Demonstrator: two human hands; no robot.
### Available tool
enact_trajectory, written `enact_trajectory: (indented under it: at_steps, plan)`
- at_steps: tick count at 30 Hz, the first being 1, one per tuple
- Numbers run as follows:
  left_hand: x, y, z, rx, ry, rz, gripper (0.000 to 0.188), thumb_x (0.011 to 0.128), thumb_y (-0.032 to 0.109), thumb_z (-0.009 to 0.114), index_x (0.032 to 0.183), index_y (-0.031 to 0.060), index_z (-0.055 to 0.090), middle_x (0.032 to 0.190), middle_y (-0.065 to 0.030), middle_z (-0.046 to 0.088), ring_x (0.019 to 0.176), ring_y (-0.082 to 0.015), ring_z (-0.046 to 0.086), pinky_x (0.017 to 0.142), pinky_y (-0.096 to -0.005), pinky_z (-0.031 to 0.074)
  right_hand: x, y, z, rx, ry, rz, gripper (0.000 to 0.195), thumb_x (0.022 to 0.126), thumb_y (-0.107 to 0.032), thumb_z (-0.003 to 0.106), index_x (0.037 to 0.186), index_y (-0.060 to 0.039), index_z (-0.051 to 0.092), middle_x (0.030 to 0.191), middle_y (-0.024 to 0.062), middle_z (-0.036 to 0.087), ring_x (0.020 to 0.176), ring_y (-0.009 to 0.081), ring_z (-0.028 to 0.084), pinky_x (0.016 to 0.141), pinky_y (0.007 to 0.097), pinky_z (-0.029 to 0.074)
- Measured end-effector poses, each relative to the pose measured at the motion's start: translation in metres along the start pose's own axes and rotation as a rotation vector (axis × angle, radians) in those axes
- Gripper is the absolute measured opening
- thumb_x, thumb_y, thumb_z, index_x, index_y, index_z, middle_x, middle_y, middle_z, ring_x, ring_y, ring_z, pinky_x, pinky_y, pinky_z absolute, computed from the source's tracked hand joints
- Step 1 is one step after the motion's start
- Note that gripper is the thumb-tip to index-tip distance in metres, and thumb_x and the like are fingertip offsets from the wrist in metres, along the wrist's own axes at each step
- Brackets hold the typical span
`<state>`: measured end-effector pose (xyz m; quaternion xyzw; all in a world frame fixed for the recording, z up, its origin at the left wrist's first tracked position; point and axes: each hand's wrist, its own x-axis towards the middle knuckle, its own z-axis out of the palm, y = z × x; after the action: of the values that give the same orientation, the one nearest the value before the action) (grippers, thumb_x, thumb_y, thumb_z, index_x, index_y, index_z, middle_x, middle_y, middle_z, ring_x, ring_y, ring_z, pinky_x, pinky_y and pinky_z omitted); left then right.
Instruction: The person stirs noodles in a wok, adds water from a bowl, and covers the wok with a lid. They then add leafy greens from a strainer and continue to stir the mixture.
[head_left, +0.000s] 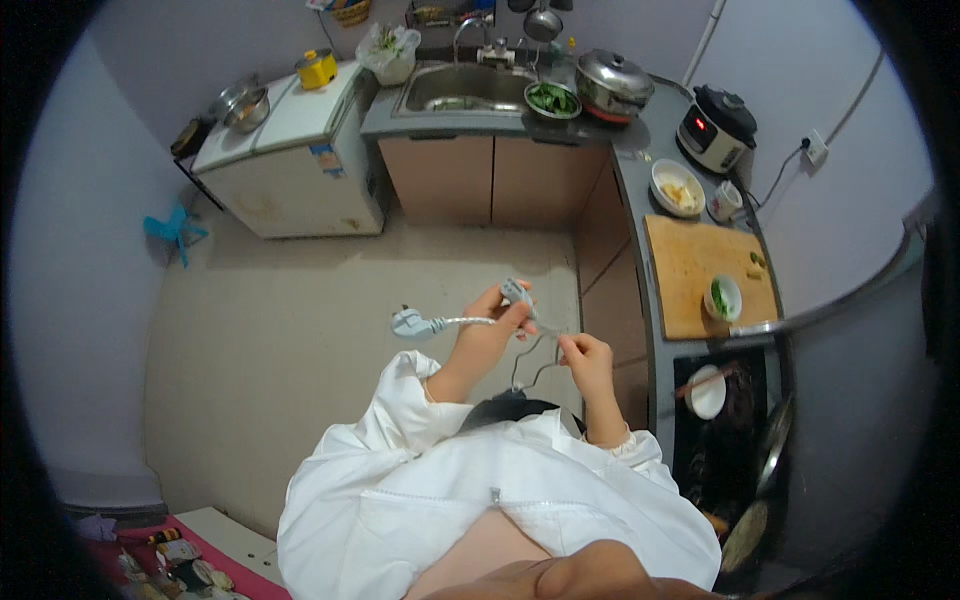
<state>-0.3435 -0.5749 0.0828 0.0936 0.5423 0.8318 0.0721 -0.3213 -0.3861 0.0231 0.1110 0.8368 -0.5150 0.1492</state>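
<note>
My left hand (491, 326) is closed around a pale grey power cord connector (517, 294), whose slotted end points up and away from me. From that hand a whitish cord runs left to a grey power plug (416, 323), which sticks out above the floor. My right hand (592, 364) pinches a thin grey cord (551, 331) between thumb and fingertips, just right of the connector. Bent lengths of dark thin cord (514, 365) hang below the hands, in front of my dark clothing. Fingers hide part of the connector and cord.
On the right counter are an electric pressure cooker (716, 129), a cutting board (686, 277) and a dark stove (720, 435). A steel sink (420, 94) and a white chest freezer (285, 180) stand ahead. A blue folding stool (176, 231) leans by the left wall.
</note>
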Motion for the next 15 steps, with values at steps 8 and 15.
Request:
enact_trajectory:
  at_steps: [8, 15]
  plan:
    - [0.141, -0.014, 0.013, 0.121, -0.035, -0.148, 0.029, 0.083, 0.011, 0.052, 0.109, 0.0008, 0.048, 0.089, -0.0060, 0.055, 0.068, -0.0099, 0.053, 0.058, -0.0221, 0.044, 0.126, -0.095, -0.044, 0.627, -0.194, -0.500, 0.034, 0.078, 0.000, 0.053, 0.112, 0.0016, 0.050, 0.100, 0.0104, 0.056, 0.076, 0.0130, 0.056, 0.069, 0.0251, 0.047]
    - [0.272, -0.028, -0.037, -0.106, -0.026, 0.126, 0.031, 0.089, 0.029, 0.043, 0.108, 0.0045, 0.049, 0.088, -0.0051, 0.051, 0.069, -0.0101, 0.049, 0.060, -0.0225, 0.042, 0.245, -0.097, -0.066, 0.695, 0.080, -0.474, 0.029, 0.083, -0.004, 0.050, 0.111, -0.0005, 0.047, 0.087, 0.0078, 0.058, 0.064, 0.0072, 0.050, 0.057, 0.0189, 0.042]
